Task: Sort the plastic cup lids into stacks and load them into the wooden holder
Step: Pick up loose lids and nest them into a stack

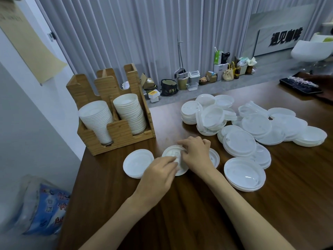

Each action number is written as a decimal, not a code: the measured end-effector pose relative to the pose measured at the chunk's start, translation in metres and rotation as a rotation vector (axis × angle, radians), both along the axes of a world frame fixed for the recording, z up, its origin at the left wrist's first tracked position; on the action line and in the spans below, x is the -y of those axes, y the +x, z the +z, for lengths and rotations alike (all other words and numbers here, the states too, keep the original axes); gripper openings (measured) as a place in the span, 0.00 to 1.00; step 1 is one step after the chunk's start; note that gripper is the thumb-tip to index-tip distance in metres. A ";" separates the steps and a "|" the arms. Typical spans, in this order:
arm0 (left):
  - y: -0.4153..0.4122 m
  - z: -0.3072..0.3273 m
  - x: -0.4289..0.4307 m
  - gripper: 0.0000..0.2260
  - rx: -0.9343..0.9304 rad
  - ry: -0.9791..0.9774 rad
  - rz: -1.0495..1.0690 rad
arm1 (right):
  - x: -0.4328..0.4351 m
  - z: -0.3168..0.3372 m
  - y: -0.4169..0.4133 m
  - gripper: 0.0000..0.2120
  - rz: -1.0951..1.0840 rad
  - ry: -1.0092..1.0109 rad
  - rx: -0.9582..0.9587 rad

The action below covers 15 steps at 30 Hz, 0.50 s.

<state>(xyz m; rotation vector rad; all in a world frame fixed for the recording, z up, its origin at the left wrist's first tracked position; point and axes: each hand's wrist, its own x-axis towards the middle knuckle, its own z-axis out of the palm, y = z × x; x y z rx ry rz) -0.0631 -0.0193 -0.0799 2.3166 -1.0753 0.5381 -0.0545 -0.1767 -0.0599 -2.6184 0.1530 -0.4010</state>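
Note:
Both hands meet over a small white lid (173, 152) lying on the brown table in front of the wooden holder (118, 131). My left hand (158, 175) pinches its near edge and my right hand (195, 152) grips its right side. A short stack of lids (136, 162) lies just left of it, and another lid (215, 156) shows from under my right hand. The holder's two front slots hold tilted stacks of white lids (98, 115) (130, 112). A large loose pile of lids (252, 127) spreads to the right.
A bigger lid stack (244, 174) sits near my right forearm. A dark tray (299, 85) and another person's hand lie at the far right corner. A blue-printed plastic bag (45, 206) rests on the floor to the left. Boxes and bins line the curtain.

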 end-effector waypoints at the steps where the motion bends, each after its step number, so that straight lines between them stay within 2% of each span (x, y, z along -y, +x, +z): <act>1: 0.002 0.004 0.000 0.09 -0.006 -0.092 0.038 | 0.001 0.001 0.000 0.19 -0.003 0.078 0.038; 3: 0.007 0.014 0.004 0.10 -0.059 -0.225 0.158 | 0.002 0.003 -0.002 0.18 0.016 0.217 0.097; 5: 0.013 0.024 0.010 0.14 -0.246 -0.236 0.225 | 0.003 0.010 -0.007 0.15 0.062 0.316 0.088; 7: 0.019 0.030 0.015 0.13 -0.480 -0.224 0.199 | 0.003 0.015 -0.012 0.13 0.115 0.391 0.063; 9: 0.021 0.033 0.019 0.09 -0.657 -0.300 0.150 | 0.003 0.019 -0.015 0.12 0.128 0.431 0.065; 15: 0.022 0.037 0.027 0.03 -0.809 -0.347 0.162 | 0.005 0.021 -0.020 0.10 0.085 0.380 0.064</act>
